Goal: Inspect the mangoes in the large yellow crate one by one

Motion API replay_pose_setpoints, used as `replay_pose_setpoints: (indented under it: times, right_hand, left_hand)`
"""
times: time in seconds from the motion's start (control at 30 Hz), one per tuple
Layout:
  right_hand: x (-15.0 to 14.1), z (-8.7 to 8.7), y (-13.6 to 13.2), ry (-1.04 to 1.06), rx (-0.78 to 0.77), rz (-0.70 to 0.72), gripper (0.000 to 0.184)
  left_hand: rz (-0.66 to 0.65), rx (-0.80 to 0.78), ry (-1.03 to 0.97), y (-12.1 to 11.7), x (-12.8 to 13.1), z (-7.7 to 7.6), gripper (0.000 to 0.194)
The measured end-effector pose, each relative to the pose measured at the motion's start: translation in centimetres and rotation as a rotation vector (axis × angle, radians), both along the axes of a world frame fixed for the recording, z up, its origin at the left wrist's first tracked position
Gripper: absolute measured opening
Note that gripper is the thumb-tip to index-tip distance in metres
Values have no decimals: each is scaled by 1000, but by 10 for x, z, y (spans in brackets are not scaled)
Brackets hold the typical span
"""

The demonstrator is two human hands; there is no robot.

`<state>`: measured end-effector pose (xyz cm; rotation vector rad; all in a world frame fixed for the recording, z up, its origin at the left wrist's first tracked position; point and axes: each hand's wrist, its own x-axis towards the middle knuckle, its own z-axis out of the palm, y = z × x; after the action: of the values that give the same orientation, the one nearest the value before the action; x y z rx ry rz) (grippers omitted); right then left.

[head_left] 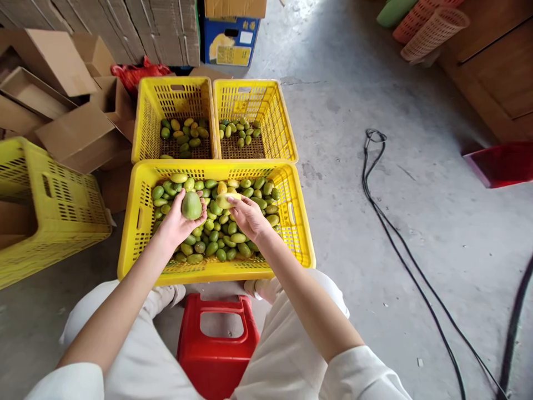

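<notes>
A wide yellow crate [216, 274] at the centre of the frame holds a layer of green and yellowish mangoes [225, 241]; brown cardboard shows inside the left-edge crate [69, 191]. Above centre, the upper-left crate [145, 130] and upper-right crate [278, 125] each hold a small cluster. Over the wide yellow crate, the left hand [175, 222] cradles a plump green mango [191, 206] in curled fingers; the right hand [250, 218] pinches a slimmer yellow mango [225, 200].
</notes>
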<state>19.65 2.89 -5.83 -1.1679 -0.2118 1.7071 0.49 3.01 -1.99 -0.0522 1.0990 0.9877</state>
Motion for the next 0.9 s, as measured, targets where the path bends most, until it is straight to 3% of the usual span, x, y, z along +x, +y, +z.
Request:
replay_pose_setpoints:
  times: [0.13,0.27,0.47,0.57,0.7,0.9]
  right_hand:
    - [2,5,-1,52,41,93,44]
    - [3,12,-4,145,45,173,44]
    - [0,18,-4,95,62,160,25]
    - [0,21,-3,42,58,144,31]
    - [0,22,-4,71,63,145,41]
    - [1,17,-2,69,42,150,36]
  left_hand:
    - [-45,-8,17,0,1,4,24]
    - [-100,59,100,-2,4,7,3]
    - [-89,126,177,-6,7,3,18]
    - [-76,115,158,-6,7,1,22]
    - [-58,104,138,-5,8,0,12]
    - [-113,166,213,-7,4,-7,15]
